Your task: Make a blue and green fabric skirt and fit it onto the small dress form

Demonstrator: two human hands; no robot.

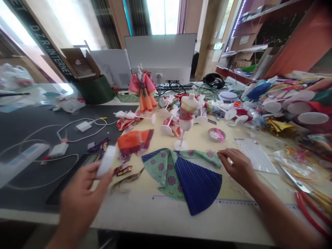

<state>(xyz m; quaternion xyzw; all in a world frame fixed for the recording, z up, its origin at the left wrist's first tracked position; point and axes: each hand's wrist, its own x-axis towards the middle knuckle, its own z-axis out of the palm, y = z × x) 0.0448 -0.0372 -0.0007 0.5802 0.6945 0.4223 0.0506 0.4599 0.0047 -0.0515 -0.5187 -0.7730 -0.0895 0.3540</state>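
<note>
My left hand (83, 190), slightly blurred, grips a white roll of tape (107, 162) between thumb and fingers above the table's left part. On the right, my right hand (240, 166) pinches the tip of a green floral fabric strip. That strip belongs to a small doll skirt (169, 169) of green floral cloth, which lies flat with a dark blue striped panel (199, 186). Just behind the skirt, a white mini mannequin (186, 117) with a red band round its chest stands upright on a round base.
An orange cloth piece (135, 141) and dark scraps lie left of the skirt. A ruler (228, 202) runs along the front. At right are red-handled scissors (304, 197), a small bowl (216, 135) and piled mannequins. A dressed mannequin (142, 90) stands before the monitor (160, 52).
</note>
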